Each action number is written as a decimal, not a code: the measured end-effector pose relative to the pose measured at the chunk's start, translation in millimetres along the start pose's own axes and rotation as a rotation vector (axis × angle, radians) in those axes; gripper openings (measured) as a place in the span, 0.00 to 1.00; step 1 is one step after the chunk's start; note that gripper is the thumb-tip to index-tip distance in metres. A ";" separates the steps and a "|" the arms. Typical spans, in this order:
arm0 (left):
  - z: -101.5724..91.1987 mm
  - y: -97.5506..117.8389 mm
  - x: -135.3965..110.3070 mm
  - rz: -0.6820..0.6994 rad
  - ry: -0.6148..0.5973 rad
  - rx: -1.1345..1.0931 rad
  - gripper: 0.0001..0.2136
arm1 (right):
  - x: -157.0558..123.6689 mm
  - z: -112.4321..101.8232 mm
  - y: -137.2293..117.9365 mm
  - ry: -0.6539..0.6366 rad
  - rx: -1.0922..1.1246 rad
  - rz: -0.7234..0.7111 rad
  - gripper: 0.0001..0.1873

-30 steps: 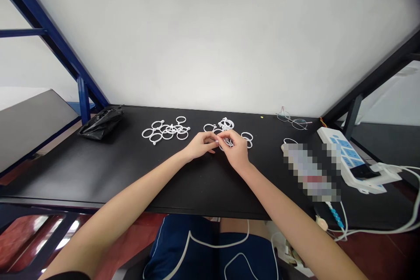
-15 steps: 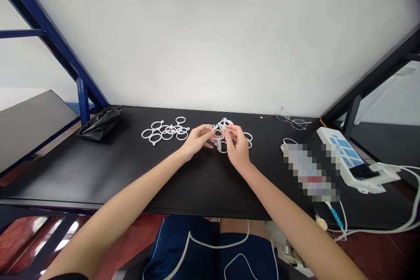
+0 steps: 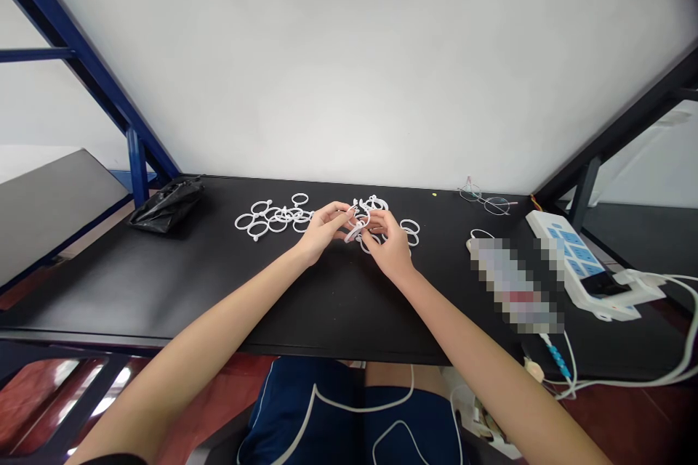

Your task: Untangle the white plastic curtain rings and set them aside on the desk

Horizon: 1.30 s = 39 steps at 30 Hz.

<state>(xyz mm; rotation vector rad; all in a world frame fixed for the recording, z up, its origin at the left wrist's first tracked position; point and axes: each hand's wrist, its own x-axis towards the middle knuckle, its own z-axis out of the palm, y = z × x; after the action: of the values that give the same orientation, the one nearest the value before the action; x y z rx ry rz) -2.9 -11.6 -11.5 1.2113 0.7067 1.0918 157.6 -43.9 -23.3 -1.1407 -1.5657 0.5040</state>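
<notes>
Both of my hands meet over the middle of the black table (image 3: 163,283). My left hand (image 3: 323,229) and my right hand (image 3: 388,241) each pinch a white plastic ring (image 3: 360,222), held between them just above the tabletop. Behind and to the right of my hands lies a loose pile of white rings (image 3: 406,229). A second group of white rings (image 3: 275,216) is spread out to the left of my left hand.
A crumpled black bag (image 3: 168,203) lies at the table's far left. A pair of glasses (image 3: 485,200) rests at the back right. A white and blue power strip (image 3: 581,261) with white cables (image 3: 648,378) sits at the right edge. Blue steel frame bars (image 3: 81,58) rise at left.
My hands have lifted off the table from the ring pile and now hold a ring up between them, slightly further back and left.
</notes>
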 end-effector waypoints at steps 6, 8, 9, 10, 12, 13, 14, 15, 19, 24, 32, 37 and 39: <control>-0.4 1.3 -0.3 0.000 0.000 -0.017 0.14 | -1.6 0.3 -1.4 -0.025 0.011 -0.007 0.13; -0.1 2.2 -0.8 -0.008 -0.003 -0.021 0.14 | -1.7 0.6 -1.0 -0.032 0.010 -0.006 0.12; 0.1 2.6 -1.1 -0.014 -0.004 -0.022 0.14 | -1.7 0.7 -0.6 -0.039 0.008 -0.008 0.11; 0.2 3.0 -1.4 -0.020 -0.006 -0.022 0.14 | -1.5 0.6 -0.3 -0.047 0.004 -0.010 0.09; 0.4 3.5 -1.9 -0.026 -0.009 -0.020 0.14 | -1.0 0.1 0.5 -0.056 -0.007 -0.015 0.06; 0.5 3.7 -2.0 -0.027 -0.011 -0.019 0.14 | -0.7 -0.3 0.7 -0.057 -0.014 -0.015 0.05; 0.5 3.7 -2.1 -0.028 -0.013 -0.018 0.14 | -0.4 -0.8 0.9 -0.057 -0.019 -0.014 0.05; 0.4 3.7 -2.1 -0.028 -0.012 -0.016 0.14 | -0.2 -1.3 1.0 -0.059 -0.024 -0.011 0.05; 0.0 2.6 -1.5 -0.029 0.000 -0.013 0.14 | 0.6 -2.6 1.1 -0.055 -0.055 -0.017 0.05; -0.7 0.9 -1.2 -0.042 0.012 -0.006 0.14 | 0.9 -3.2 0.2 -0.038 -0.085 -0.043 0.06; 0.9 2.5 -2.5 -0.052 0.026 -0.005 0.15 | 1.1 -3.3 0.8 -0.050 -0.068 -0.068 0.08; 1.1 1.3 -2.4 -0.051 0.028 0.006 0.14 | 1.2 -2.6 3.4 -0.059 -0.061 -0.079 0.09; 0.8 1.0 -2.2 -0.049 0.025 0.007 0.14 | 1.0 -2.5 5.1 -0.055 -0.070 -0.103 0.10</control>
<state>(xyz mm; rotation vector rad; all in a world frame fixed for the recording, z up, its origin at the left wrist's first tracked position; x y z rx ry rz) -3.3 -13.9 -10.5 1.1821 0.7567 1.0663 162.0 -41.4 -26.0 -1.1006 -1.6913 0.4182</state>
